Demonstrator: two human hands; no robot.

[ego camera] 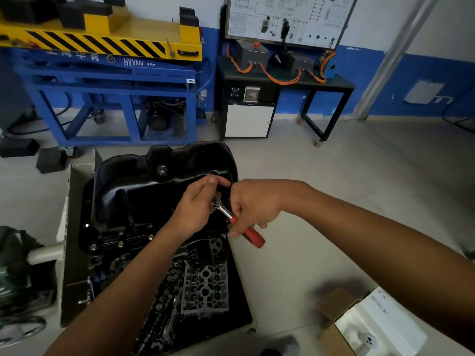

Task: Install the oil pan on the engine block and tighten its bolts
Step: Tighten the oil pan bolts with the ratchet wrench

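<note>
Head view. The oil pan [154, 191] lies sump-up on the block [203, 283], its flange seated along the near-left edge, where bolts [120, 244] show in their holes. Both hands meet at the pan's right flange. My right hand [254, 204] is wrapped round the red grip of the ratchet [231, 218]. My left hand [198, 206] curls over the tool's chrome head, thumb and forefinger reaching forward to steady it. The bolt under the socket is hidden by the hands, so I cannot tell whether the socket is fully seated.

Hazards, as I judge them:
- A tilted or half-seated socket could slip and round the bolt head when the handle swings.
- A bolt started crooked could cross-thread.
- Pulling this one hard down before the others could draw the flange unevenly and spoil the seal.
- A slip would drive the knuckles into the pan wall.
</note>
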